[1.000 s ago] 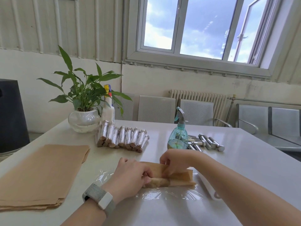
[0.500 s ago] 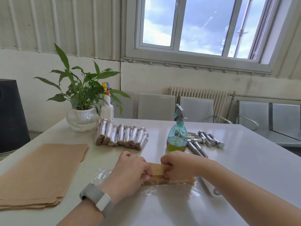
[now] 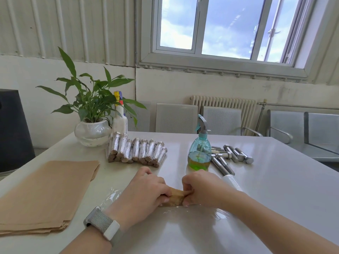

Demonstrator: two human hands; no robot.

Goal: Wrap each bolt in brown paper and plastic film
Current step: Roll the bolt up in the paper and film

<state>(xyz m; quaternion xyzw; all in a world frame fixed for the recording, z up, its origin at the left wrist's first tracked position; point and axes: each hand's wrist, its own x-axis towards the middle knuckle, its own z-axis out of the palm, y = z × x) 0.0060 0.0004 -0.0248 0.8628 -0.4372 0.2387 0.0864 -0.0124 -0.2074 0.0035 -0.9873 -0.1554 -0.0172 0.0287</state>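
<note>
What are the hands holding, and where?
Both hands grip one brown paper roll: left hand on its left end, right hand on its right end.

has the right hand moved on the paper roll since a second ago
Yes. The right hand has slid leftward along the brown paper roll, closer to the left hand, judged against the spray bottle.

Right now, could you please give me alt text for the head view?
Both hands, left hand and right hand, grip a brown paper roll lying on plastic film. Behind sit wrapped bolts, bare bolts and a spray bottle.
</note>
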